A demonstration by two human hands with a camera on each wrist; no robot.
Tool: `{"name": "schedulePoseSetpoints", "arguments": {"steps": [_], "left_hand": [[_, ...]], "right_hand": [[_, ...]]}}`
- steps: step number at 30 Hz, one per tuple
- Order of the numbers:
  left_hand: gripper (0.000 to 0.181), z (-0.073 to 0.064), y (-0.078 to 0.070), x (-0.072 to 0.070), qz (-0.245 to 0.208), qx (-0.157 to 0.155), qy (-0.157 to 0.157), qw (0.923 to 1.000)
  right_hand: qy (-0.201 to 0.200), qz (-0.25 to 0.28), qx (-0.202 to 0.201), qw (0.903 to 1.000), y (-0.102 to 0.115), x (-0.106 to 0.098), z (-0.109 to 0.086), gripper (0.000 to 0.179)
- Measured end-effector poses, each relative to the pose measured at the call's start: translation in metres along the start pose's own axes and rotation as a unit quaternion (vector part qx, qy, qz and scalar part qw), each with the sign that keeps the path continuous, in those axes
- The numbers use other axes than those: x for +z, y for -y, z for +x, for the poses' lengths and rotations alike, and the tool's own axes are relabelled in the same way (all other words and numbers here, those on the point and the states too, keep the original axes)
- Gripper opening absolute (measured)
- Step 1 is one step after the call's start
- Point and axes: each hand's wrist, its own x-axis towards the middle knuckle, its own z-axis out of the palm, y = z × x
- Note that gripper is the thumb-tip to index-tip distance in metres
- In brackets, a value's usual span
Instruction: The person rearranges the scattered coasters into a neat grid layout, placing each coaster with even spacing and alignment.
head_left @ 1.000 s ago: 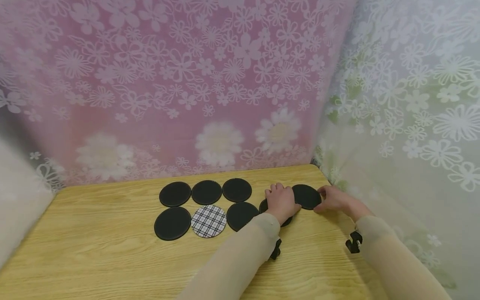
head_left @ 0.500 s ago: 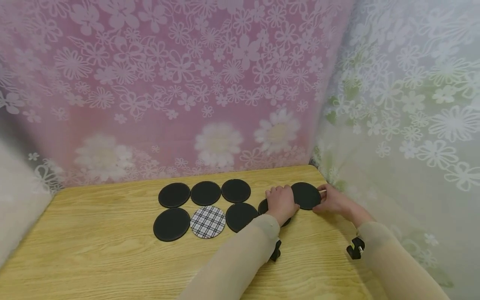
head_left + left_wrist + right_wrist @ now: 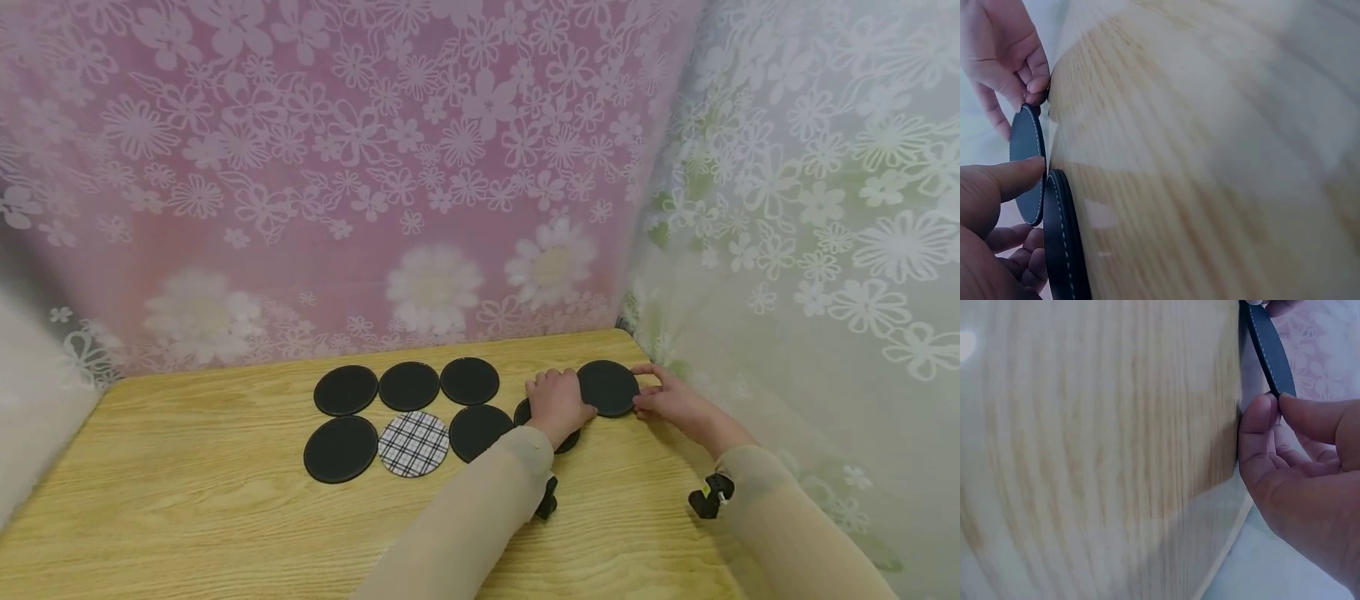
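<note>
A round black coaster (image 3: 608,388) with pale edge stitching is held between both hands near the table's far right corner. My left hand (image 3: 557,407) pinches its left edge, thumb on the upper face and fingers at the far side. On the opposite edge, my right hand (image 3: 678,406) pinches it between thumb and fingertips. In the right wrist view the held coaster (image 3: 1270,353) appears tilted up off the tabletop. Another black coaster (image 3: 567,442) lies below my left hand, partly hidden by it; the left wrist view shows this coaster's (image 3: 1063,244) thick stitched edge.
Several black coasters (image 3: 346,390) lie in two rows at left, along with one white plaid coaster (image 3: 414,444) in the front row. The wooden table (image 3: 225,517) meets a pink floral curtain (image 3: 337,167) behind and a pale floral curtain (image 3: 787,250) at right.
The held coaster's face has turned slightly toward the camera and risen a little. My right fingers have shifted at its right edge. The other coasters stay in place on the table.
</note>
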Motion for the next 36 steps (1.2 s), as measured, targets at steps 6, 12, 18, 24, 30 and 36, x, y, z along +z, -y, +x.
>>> {"name": "schedulePoseSetpoints", "arguments": {"steps": [6,12,18,24,30,36], "left_hand": [[0.061,-0.002,0.006,-0.005,-0.006,0.003,-0.007,1.0000],[0.069,0.000,0.018,-0.014,-0.008,0.003,-0.015,0.9999],[0.072,-0.001,0.035,-0.027,-0.009,0.003,-0.039,0.9992],[0.074,-0.001,0.057,-0.036,-0.013,-0.003,-0.044,0.9989],[0.072,0.002,0.080,-0.043,-0.023,-0.010,-0.045,0.9987],[0.070,0.002,0.098,-0.052,-0.031,-0.025,-0.048,0.9981]], "right_hand": [[0.000,0.047,-0.004,0.9989,0.009,0.006,0.002,0.065],[0.000,0.055,-0.015,0.9984,0.015,0.012,0.012,0.066],[0.001,0.057,-0.019,0.9982,0.030,0.026,0.026,0.065],[0.008,0.042,-0.024,0.9988,0.042,0.042,0.040,0.067],[0.007,0.036,-0.020,0.9991,0.052,0.060,0.056,0.066],[0.006,0.029,-0.018,0.9994,0.064,0.078,0.073,0.066]]}}
